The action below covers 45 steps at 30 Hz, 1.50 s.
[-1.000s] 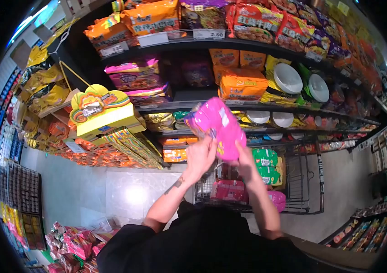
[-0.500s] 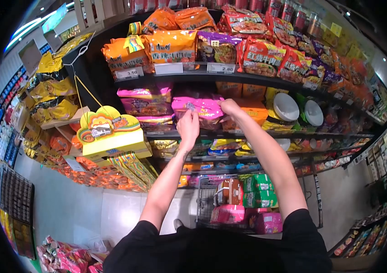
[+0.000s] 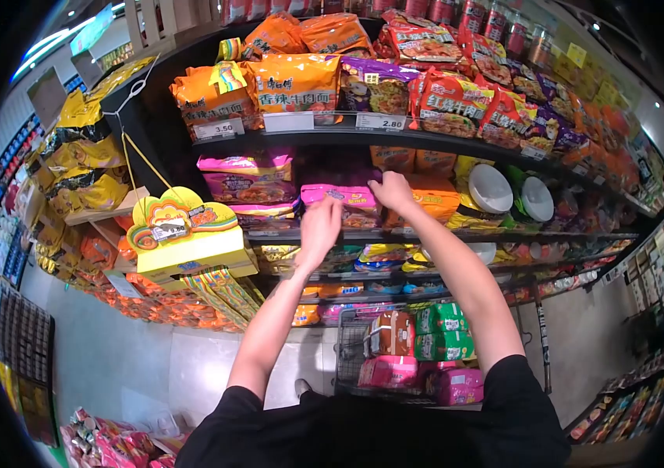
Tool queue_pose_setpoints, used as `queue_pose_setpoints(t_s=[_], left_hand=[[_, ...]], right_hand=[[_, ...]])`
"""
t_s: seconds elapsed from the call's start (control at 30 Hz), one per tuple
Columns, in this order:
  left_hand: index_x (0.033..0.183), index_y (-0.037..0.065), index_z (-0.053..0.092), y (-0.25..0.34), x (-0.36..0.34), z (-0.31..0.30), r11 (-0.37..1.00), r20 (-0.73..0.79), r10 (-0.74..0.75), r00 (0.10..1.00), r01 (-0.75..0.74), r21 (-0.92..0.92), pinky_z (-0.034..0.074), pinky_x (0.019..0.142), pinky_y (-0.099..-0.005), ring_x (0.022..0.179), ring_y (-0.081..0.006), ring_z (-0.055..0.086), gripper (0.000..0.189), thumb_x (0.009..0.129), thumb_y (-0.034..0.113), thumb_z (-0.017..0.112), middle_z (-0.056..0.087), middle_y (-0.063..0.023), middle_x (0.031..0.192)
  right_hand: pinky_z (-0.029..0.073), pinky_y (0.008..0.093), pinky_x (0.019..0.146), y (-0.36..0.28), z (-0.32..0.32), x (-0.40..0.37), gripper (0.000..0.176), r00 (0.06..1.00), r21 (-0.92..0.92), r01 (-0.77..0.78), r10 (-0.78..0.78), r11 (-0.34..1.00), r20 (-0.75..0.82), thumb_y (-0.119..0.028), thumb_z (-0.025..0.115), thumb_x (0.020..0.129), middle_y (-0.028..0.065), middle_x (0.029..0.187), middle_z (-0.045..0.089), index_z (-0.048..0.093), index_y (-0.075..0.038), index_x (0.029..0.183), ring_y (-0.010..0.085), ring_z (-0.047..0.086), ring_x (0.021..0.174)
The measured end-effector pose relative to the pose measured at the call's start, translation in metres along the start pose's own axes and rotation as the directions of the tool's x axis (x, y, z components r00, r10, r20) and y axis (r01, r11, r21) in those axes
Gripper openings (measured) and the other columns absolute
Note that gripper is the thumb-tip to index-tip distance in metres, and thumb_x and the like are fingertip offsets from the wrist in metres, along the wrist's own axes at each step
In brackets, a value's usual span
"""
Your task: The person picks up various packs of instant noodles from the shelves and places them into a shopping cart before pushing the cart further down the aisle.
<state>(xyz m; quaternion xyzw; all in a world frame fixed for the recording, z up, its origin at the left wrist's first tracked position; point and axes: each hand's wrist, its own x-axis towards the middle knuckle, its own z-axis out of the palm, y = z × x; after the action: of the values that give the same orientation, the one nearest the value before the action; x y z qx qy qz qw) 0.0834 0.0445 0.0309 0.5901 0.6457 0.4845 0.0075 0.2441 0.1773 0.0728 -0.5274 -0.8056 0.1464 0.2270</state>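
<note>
1. Locate the pink noodle pack (image 3: 345, 200). It lies flat on the middle shelf (image 3: 503, 234), between the pink packs (image 3: 247, 178) on its left and the orange pack (image 3: 432, 199) on its right. Above it is the shelf that carries the 2.80 price tag (image 3: 381, 122).
2. Check your right hand (image 3: 391, 190). Its bent fingers rest on the pack's upper right corner. This view does not show whether they grip the pack or only press on it.
3. Check your left hand (image 3: 321, 226). It is loose and unclenched, fingers drooping, just in front of the pack's lower left edge. It holds nothing.
4. Judgement: the pack is being seated in its row. Push with flat fingers on both ends evenly, so that it slides straight back and does not skew against the orange pack.
5. Set the front edge behind the shelf lip. A soft pack that overhangs is likely to slip toward the cart (image 3: 345, 351) below.
6. Do not squeeze. The contents probably crush easily.
</note>
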Motion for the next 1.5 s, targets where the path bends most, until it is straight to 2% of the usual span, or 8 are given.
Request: queue_pose_setpoints(t_s=[0.17, 0.57, 0.77, 0.9, 1.0, 1.27, 1.43, 1.5], left_hand=[[0.119, 0.006, 0.053, 0.008, 0.041, -0.028, 0.824, 0.067, 0.433, 0.899, -0.425, 0.374, 0.041, 0.091, -0.0434, 0.103, -0.0303, 0.053, 0.056, 0.074, 0.034, 0.072, 0.059, -0.0112, 0.101], [0.13, 0.013, 0.045, -0.038, 0.067, -0.007, 0.708, 0.613, 0.225, 0.757, -0.56, 0.431, 0.049, 0.084, -0.042, 0.098, -0.0321, 0.061, 0.087, 0.055, 0.031, 0.086, 0.061, -0.0136, 0.108], [0.127, 0.007, 0.047, -0.035, 0.066, -0.012, 0.778, 0.581, 0.307, 0.754, -0.55, 0.303, 0.047, 0.086, -0.0454, 0.099, -0.0366, 0.059, 0.077, 0.065, 0.038, 0.079, 0.06, -0.0184, 0.106], [0.107, 0.003, 0.058, 0.034, -0.015, -0.005, 0.849, -0.022, 0.527, 0.85, -0.524, 0.067, 0.044, 0.086, -0.0415, 0.094, -0.0337, 0.057, 0.031, 0.082, 0.02, 0.066, 0.061, -0.0142, 0.101], [0.088, 0.003, 0.06, 0.043, -0.137, 0.051, 0.956, 0.179, 0.222, 0.959, -0.178, -0.232, 0.045, 0.084, -0.0375, 0.089, -0.0303, 0.058, 0.009, 0.083, 0.01, 0.06, 0.062, -0.0134, 0.091], [0.117, -0.001, 0.054, 0.034, -0.425, 0.218, 0.867, 0.979, 0.059, 0.193, 0.477, -0.147, 0.049, 0.079, -0.0339, 0.094, -0.0206, 0.063, 0.046, 0.085, 0.03, 0.066, 0.064, -0.0153, 0.103], [0.134, 0.006, 0.044, 0.07, -0.484, 0.263, 0.762, 0.927, 0.19, 0.323, 0.546, -0.347, 0.047, 0.088, -0.0436, 0.107, -0.0303, 0.057, 0.055, 0.086, 0.024, 0.063, 0.052, -0.0235, 0.122], [0.138, 0.017, 0.042, 0.043, -0.506, 0.299, 0.889, 0.894, 0.396, -0.211, 0.331, -0.316, 0.041, 0.098, -0.0466, 0.116, -0.0361, 0.052, 0.051, 0.089, 0.019, 0.055, 0.039, -0.0293, 0.135]], right_hand=[[0.048, 0.047, 0.087, -0.013, -0.011, -0.016, 0.084, 0.752, -0.269, 0.644, -0.657, 0.716, 0.051, -0.053, 0.072, 0.07, 0.0226, 0.111, 0.061, 0.046, -0.001, 0.13, 0.038, 0.059, 0.104], [0.052, 0.043, 0.074, 0.013, 0.011, 0.004, 0.073, 0.848, -0.395, 0.521, -0.406, 0.756, 0.342, -0.052, 0.08, 0.059, 0.0177, 0.089, 0.066, 0.055, -0.003, 0.106, 0.0356, 0.064, 0.088], [0.032, 0.0429, 0.108, 0.008, 0.017, -0.092, 0.074, 0.755, -0.319, 0.515, -0.598, 0.795, -0.271, -0.027, 0.071, 0.076, 0.0246, 0.133, 0.046, 0.037, 0.002, 0.136, 0.0362, 0.041, 0.129], [0.03, 0.0441, 0.11, 0.068, 0.036, -0.258, 0.06, 0.878, 0.167, 0.409, -0.337, 0.897, -0.34, -0.016, 0.065, 0.08, 0.0232, 0.135, 0.045, 0.043, 0.001, 0.133, 0.0371, 0.039, 0.131], [0.045, 0.0434, 0.09, 0.131, 0.083, -0.411, 0.045, 0.952, 0.403, -0.096, 0.202, 0.91, -0.23, -0.011, 0.062, 0.08, 0.0225, 0.112, 0.057, 0.052, -0.003, 0.123, 0.039, 0.056, 0.104], [0.047, 0.0427, 0.081, 0.23, 0.064, -0.613, 0.027, 0.805, 0.15, -0.477, 0.499, 0.866, -0.32, -0.009, 0.06, 0.081, 0.0207, 0.101, 0.058, 0.056, -0.002, 0.108, 0.0385, 0.057, 0.096], [0.045, 0.0428, 0.087, 0.315, 0.039, -0.564, 0.036, 0.594, 0.234, -0.652, 0.678, 0.721, -0.432, -0.024, 0.061, 0.088, 0.0228, 0.105, 0.06, 0.057, 0.002, 0.112, 0.0391, 0.057, 0.098], [0.042, 0.044, 0.096, 0.356, 0.05, -0.551, 0.055, 0.6, 0.069, -0.75, 0.72, 0.658, -0.349, -0.031, 0.064, 0.084, 0.0263, 0.114, 0.057, 0.049, 0.005, 0.124, 0.041, 0.053, 0.11]])
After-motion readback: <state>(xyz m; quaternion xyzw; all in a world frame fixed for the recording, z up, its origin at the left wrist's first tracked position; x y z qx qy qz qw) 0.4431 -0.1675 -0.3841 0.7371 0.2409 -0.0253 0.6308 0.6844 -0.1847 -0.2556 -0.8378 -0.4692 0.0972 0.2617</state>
